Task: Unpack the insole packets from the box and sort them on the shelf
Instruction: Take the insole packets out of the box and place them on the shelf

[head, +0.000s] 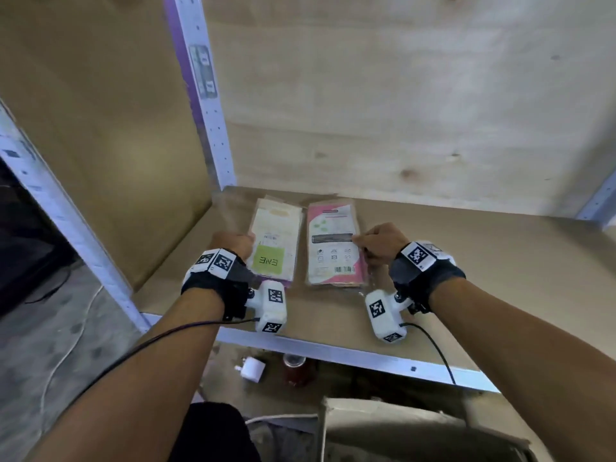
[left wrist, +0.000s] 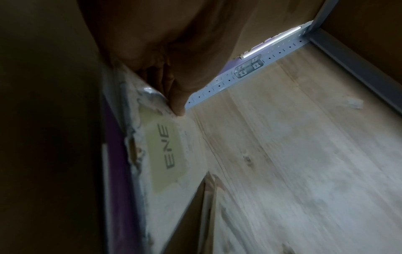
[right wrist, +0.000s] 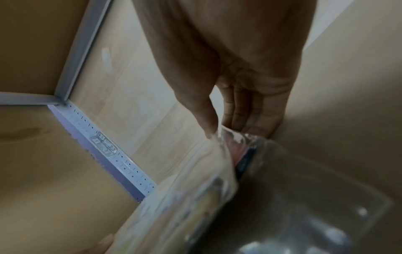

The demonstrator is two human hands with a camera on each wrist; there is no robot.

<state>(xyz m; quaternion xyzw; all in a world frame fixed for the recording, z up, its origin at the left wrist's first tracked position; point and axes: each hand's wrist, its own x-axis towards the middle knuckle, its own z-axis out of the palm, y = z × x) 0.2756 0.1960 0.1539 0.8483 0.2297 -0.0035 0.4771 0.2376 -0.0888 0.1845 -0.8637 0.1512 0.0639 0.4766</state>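
Note:
Two insole packets lie side by side on the brown shelf board. The left one is a cream packet with a green "ENE" label, stacked on a purple-edged packet. My left hand grips its left edge, and the left wrist view shows the thumb pressed on the cream packet. The right one is a pink-and-white packet with a barcode. My right hand pinches its right edge. In the right wrist view, the thumb lies on top of this plastic-wrapped packet and the fingers go under it.
A white perforated upright stands at the shelf's back left, with plywood behind. The shelf's metal front rail runs below my wrists. An open cardboard box sits low in front. A white plug and a red jar lie underneath.

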